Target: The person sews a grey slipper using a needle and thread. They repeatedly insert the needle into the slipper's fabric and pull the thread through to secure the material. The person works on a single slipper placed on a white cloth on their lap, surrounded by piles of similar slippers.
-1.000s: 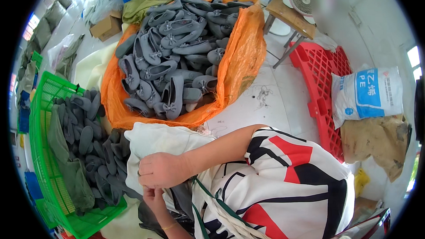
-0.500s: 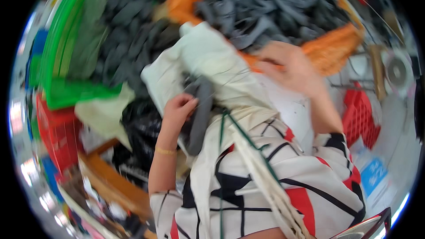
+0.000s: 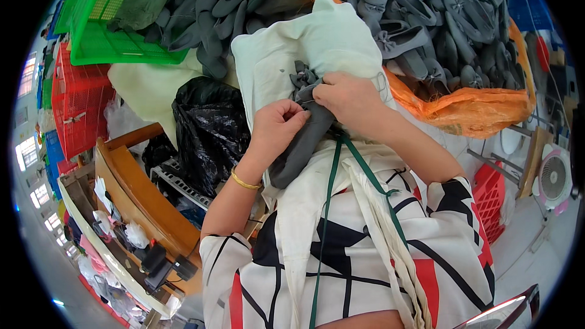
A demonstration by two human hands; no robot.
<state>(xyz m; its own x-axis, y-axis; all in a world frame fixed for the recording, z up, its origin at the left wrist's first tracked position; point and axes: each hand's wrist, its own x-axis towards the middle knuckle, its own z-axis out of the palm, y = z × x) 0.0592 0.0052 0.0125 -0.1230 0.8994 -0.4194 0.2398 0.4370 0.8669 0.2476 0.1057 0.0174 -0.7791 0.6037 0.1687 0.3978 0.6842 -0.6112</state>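
A grey slip-on shoe (image 3: 304, 138) with a small bow (image 3: 303, 77) lies across my lap, its bow end away from me. Over my legs spreads a white cloth (image 3: 341, 36). My right hand (image 3: 350, 100) is closed, pinching the shoe's edge just below the bow. Beside it, my left hand (image 3: 277, 127) has thumb and forefinger pressed together at the shoe's side; whatever they pinch is too small to make out.
Many matching grey shoes fill an orange sack (image 3: 463, 109) at the far right. More lie beside a green crate (image 3: 131, 52) at far left. A black plastic bag (image 3: 207, 128), red basket (image 3: 76, 103) and wooden furniture (image 3: 146, 189) stand left; a fan (image 3: 553, 173) stands right.
My right hand has come from beside the orange sack in to the shoe. My left hand has shifted from gripping the shoe's side to a fingertip pinch. The view has moved.
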